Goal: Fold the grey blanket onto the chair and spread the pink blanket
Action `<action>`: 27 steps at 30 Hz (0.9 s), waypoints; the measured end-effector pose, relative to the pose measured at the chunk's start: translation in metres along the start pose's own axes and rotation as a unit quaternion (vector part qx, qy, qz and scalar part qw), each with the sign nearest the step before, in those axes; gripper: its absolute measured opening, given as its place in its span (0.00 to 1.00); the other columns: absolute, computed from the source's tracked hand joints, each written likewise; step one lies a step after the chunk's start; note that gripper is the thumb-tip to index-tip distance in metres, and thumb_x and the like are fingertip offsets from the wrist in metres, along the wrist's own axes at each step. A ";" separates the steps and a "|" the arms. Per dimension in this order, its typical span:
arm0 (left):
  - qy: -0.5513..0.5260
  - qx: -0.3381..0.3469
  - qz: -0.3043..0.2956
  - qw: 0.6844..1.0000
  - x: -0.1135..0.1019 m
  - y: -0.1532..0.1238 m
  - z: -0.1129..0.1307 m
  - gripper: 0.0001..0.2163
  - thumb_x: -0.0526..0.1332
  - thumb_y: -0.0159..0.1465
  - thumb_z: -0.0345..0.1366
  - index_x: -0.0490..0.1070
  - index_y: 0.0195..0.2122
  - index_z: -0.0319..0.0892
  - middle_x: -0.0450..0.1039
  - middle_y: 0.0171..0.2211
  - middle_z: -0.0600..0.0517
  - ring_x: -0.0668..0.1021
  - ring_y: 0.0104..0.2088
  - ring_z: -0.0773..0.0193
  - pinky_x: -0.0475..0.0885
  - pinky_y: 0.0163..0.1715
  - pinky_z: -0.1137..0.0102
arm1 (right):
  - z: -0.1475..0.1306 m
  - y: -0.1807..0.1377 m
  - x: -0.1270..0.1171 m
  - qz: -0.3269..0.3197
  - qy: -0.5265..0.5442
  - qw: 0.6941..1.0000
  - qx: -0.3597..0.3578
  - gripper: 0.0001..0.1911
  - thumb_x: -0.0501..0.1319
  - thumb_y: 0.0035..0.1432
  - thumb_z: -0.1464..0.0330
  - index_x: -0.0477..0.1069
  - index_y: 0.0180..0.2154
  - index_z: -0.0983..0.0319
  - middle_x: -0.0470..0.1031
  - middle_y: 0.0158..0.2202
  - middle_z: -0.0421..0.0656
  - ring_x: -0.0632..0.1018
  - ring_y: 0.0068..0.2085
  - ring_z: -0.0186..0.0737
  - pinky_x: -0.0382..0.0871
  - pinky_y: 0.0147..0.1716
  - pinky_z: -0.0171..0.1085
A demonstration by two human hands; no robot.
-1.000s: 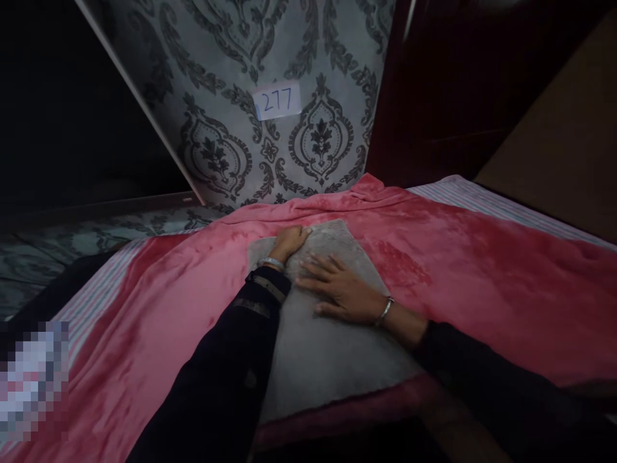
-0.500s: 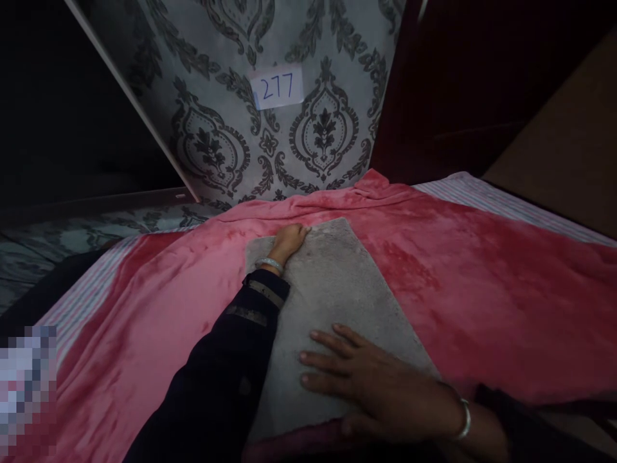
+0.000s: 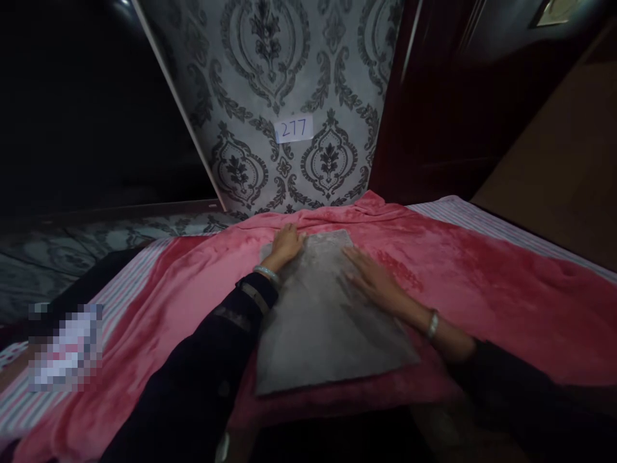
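Observation:
A grey plush cloth [image 3: 332,321], folded or cut to a four-sided piece that widens toward me, lies flat on a pink-red fleece blanket [image 3: 482,302]. My left hand [image 3: 288,243] rests palm down at its far left corner, fingers stretched forward near the far edge; their tips are hard to see. On the far right side of the cloth lies my right hand [image 3: 373,276], fingers extended and pressed lightly on the surface, slightly blurred. Neither hand visibly lifts any fabric. Both wrists wear silvery bracelets.
Behind the blanket stands a patterned wall with a paper label [image 3: 294,128] reading 277. A large dark screen [image 3: 96,116] is at left, a dark red glossy panel [image 3: 434,116] at right. Striped fabric [image 3: 120,283] shows beneath the blanket. A pixelated patch covers something at lower left.
My right hand has moved forward from the near part of the grey cloth to its far right side. The left hand stays near the far left corner. The view has tilted up slightly.

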State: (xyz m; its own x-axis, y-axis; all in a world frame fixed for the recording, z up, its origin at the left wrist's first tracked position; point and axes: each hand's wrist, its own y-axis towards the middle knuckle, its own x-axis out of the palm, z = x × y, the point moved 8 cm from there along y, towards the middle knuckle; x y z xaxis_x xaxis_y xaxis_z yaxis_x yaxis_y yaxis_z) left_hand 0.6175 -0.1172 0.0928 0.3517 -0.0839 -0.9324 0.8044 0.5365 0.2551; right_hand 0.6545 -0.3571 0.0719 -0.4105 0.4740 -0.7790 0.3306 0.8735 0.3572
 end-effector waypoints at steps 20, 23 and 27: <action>0.053 -0.047 -0.089 0.994 0.040 -0.061 -0.032 0.32 0.42 0.73 0.53 0.53 0.73 0.43 0.45 0.75 0.42 0.49 0.75 0.48 0.42 0.71 0.46 | 0.076 0.094 0.075 -0.070 -0.201 0.971 0.104 0.34 0.39 0.73 0.50 0.54 0.72 0.56 0.52 0.74 0.47 0.53 0.73 0.54 0.47 0.69 0.60; 0.067 -0.051 -0.100 0.991 0.036 -0.071 -0.034 0.32 0.43 0.73 0.54 0.53 0.73 0.43 0.43 0.75 0.40 0.48 0.75 0.48 0.41 0.71 0.47 | 0.074 0.095 0.075 -0.079 -0.201 0.970 0.107 0.34 0.39 0.73 0.50 0.54 0.72 0.55 0.53 0.73 0.46 0.53 0.73 0.53 0.48 0.69 0.60; 0.055 -0.061 -0.137 0.987 0.030 -0.090 -0.043 0.31 0.44 0.73 0.54 0.51 0.74 0.47 0.41 0.75 0.40 0.46 0.75 0.48 0.45 0.70 0.45 | 0.068 0.087 0.072 -0.103 -0.200 0.968 0.111 0.33 0.40 0.73 0.52 0.52 0.73 0.55 0.52 0.74 0.46 0.53 0.73 0.53 0.50 0.68 0.60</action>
State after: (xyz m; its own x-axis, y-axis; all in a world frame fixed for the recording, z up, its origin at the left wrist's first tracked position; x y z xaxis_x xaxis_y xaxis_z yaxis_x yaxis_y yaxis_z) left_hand 0.5346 -0.1317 0.0303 0.0702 -0.1515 -0.9860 0.7955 0.6048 -0.0362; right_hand 0.7113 -0.2543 0.0120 -0.1394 0.1727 -0.9751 0.4689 0.8788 0.0886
